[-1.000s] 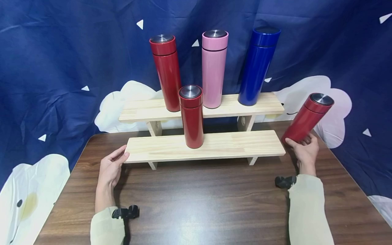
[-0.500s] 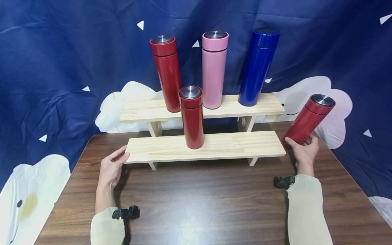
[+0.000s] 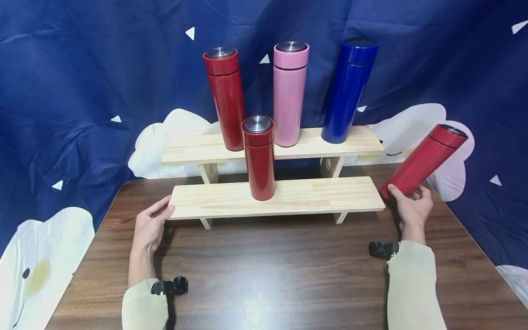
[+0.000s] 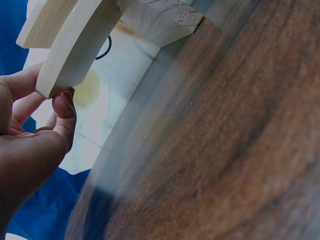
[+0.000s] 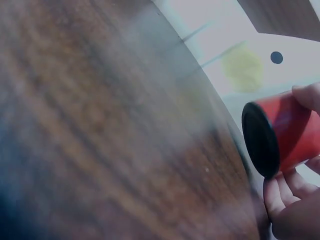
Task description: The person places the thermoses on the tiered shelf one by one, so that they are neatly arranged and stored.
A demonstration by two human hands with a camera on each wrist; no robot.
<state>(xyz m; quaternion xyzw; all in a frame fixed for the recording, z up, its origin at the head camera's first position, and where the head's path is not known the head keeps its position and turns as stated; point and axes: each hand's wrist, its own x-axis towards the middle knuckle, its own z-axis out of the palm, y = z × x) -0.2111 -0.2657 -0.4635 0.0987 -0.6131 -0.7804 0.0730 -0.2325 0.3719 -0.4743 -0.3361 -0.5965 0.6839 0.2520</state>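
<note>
My left hand (image 3: 149, 224) pinches the left end of the lower wooden shelf (image 3: 317, 197). In the left wrist view, thumb and fingers meet at the corner of that board (image 4: 75, 50). Off the shelf's right end, my right hand (image 3: 414, 208) grips a red thermos bottle (image 3: 426, 162) near its base. The bottle leans strongly to the right, its lid uppermost. Its round black bottom (image 5: 260, 141) shows in the right wrist view, raised off the table. Another red thermos bottle (image 3: 261, 165) stands upright on the lower shelf, left of the middle.
On the upper wooden shelf (image 3: 185, 151) stand a red bottle (image 3: 226, 101), a pink bottle (image 3: 289, 101) and a blue bottle (image 3: 349, 96). Both boards rest on wooden legs on a brown table (image 3: 268, 270). A blue patterned cloth (image 3: 103, 82) hangs behind.
The red thermos bottle in my right hand has tipped further to the right, its lid swinging outward. My left hand and the bottles on the shelves have stayed put.
</note>
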